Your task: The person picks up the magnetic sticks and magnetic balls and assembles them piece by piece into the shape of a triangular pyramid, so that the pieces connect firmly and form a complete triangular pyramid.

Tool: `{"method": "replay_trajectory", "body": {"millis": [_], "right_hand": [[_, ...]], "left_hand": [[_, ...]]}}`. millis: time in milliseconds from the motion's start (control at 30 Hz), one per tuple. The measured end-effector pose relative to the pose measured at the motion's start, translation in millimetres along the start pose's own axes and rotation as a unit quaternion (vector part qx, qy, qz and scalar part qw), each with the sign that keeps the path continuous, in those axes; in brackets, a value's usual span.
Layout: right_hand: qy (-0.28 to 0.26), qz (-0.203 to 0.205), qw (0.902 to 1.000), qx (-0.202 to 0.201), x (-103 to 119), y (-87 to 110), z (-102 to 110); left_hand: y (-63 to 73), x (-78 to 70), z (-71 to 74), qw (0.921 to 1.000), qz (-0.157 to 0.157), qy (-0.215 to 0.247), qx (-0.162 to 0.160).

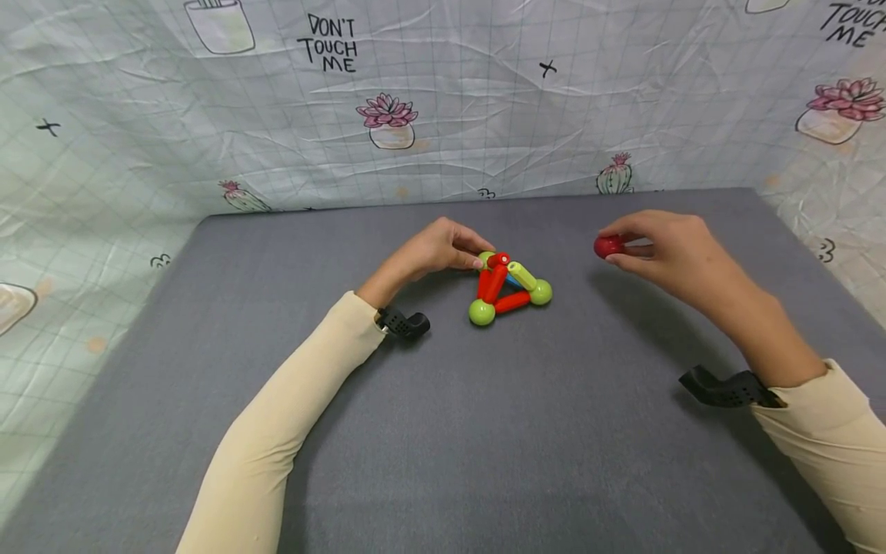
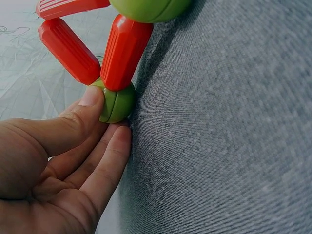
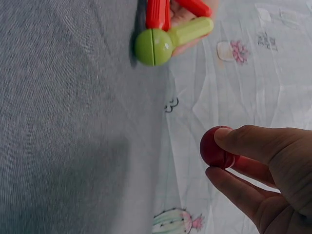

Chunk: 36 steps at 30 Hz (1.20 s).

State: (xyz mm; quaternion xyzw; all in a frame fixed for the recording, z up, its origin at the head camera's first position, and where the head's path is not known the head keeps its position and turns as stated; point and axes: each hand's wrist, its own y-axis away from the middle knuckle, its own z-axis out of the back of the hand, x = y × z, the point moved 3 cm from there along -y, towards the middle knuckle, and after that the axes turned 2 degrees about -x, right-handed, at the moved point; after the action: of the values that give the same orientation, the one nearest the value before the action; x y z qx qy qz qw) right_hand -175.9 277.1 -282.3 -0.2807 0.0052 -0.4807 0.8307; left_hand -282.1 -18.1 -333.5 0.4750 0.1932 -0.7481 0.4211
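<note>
On the grey table stands a small frame of magnetic rods and balls, with green balls at its base corners. Red rods (image 1: pixel 513 302), a yellow-green rod (image 1: pixel 522 276) and a partly hidden blue rod (image 1: pixel 511 281) belong to it; several rods lean up from the corners. My left hand (image 1: pixel 443 248) pinches the back-left green ball (image 2: pixel 117 103) between thumb and fingers. The front green ball (image 1: pixel 481 312) and the right green ball (image 1: pixel 541 292) rest on the table. To the right, my right hand (image 1: pixel 667 245) holds a red ball (image 3: pixel 214 147) between thumb and fingertips, above the table and apart from the frame.
A grey cloth-covered table (image 1: pixel 443 431) extends around the frame. Behind it hangs a pale curtain (image 1: pixel 471 108) printed with potted plants and lettering. Black wrist mounts (image 1: pixel 727 387) sit at both cuffs of the cream sleeves (image 1: pixel 298 415).
</note>
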Motion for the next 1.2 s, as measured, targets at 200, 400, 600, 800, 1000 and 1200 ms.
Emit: {"method": "replay_trajectory", "body": {"millis": [200,400,600,800,1000,1200], "right_hand": [[-0.012,0.016,0.9998,0.000,13,-5.8,-4],[-0.031,0.020,0.9993,0.007,27,-11.1,-9],[-0.048,0.030,0.9983,0.014,40,-16.6,-13],[-0.064,0.041,0.9969,0.022,50,-24.0,-17],[-0.081,0.054,0.9948,0.031,60,-32.5,-24],[-0.095,0.084,0.9914,0.032,70,-41.4,-29]], "left_hand": [[-1.6,-1.1,0.5,1.0000,-0.005,-0.003,0.001],[-2.8,0.2,0.2,1.0000,-0.004,-0.006,0.000],[-2.1,0.9,-0.7,1.0000,-0.003,0.000,0.001],[-1.6,1.3,-0.2,1.0000,-0.003,0.008,0.003],[-1.3,1.3,0.8,0.9999,-0.005,0.012,0.006],[-1.5,0.8,0.7,0.9998,-0.006,0.017,0.003]]}}
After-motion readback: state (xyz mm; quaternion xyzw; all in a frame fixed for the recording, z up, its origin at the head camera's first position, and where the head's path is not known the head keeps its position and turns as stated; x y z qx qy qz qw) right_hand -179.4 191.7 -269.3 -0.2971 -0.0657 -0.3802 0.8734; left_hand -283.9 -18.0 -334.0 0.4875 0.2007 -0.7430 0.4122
